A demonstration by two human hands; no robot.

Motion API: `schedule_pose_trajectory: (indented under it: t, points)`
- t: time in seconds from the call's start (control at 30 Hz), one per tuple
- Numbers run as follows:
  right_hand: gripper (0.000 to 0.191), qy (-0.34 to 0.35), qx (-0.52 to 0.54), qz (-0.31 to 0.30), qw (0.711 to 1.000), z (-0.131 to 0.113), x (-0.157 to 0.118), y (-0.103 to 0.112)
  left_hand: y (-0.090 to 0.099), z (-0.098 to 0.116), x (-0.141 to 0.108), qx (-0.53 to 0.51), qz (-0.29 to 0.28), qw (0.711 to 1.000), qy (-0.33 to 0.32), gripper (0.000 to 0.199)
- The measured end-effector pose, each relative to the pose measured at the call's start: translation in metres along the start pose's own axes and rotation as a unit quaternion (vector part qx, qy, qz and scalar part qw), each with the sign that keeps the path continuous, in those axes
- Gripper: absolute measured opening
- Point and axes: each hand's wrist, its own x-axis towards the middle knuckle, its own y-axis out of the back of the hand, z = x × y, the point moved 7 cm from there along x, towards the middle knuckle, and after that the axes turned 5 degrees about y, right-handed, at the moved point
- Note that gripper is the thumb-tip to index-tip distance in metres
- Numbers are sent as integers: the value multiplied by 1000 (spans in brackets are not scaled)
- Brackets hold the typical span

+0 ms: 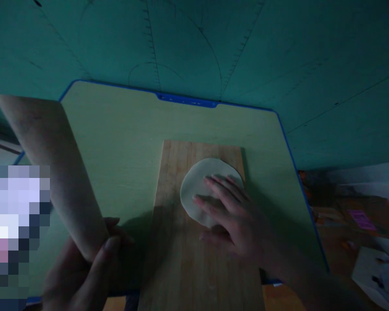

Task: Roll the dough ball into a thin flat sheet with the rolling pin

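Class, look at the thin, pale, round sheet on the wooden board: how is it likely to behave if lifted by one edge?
The pale round sheet would probably droop, as it looks thin and dough-like. It seems unlikely to roll or tip, since it lies flat on the wooden board, under the right hand.

Pale round sheet [194,181] — flat on board [171,172]; long pale piece [58,172] — tilted, raised.

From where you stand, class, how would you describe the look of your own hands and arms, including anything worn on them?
My left hand and right hand are both ungloved. The right forearm shows no sleeve, watch or bracelet. The picture is too dim and blurred to rule out small rings.
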Motion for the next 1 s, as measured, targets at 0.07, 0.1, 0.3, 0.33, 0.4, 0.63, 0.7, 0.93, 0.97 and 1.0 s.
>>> schedule_pose_trajectory:
  t: [0.07,0.1,0.3,0.33,0.4,0.63,0.7,0.93,0.97,1.0]
  points:
    - [61,-11,0,17,1000,9,0,-2,7,-4,3,-58,50,996,53,37]
    - [64,-24,0,29,999,14,-1,-2,10,-6,3,-86,75,990,82,41]
    - [66,-127,12,85,988,43,-3,-1,8,1,8,-113,76,983,126,58]
    - [65,-128,15,85,988,44,-2,-1,8,3,9,-115,73,983,125,58]
    - [64,-125,23,88,988,42,-1,0,7,9,14,-116,63,985,111,59]
    - [53,-91,53,91,990,12,-8,-5,3,29,24,-79,45,996,15,54]
    - [52,-78,61,82,992,5,-16,-6,2,32,22,-57,44,997,-13,53]
    - [46,-110,40,247,962,9,-64,39,-3,64,2,124,-58,973,-185,28]
    - [46,-107,38,267,957,8,-69,46,-8,71,-4,152,-87,960,-219,24]
    - [45,-102,36,277,955,6,-72,50,-12,79,-10,176,-112,945,-251,21]
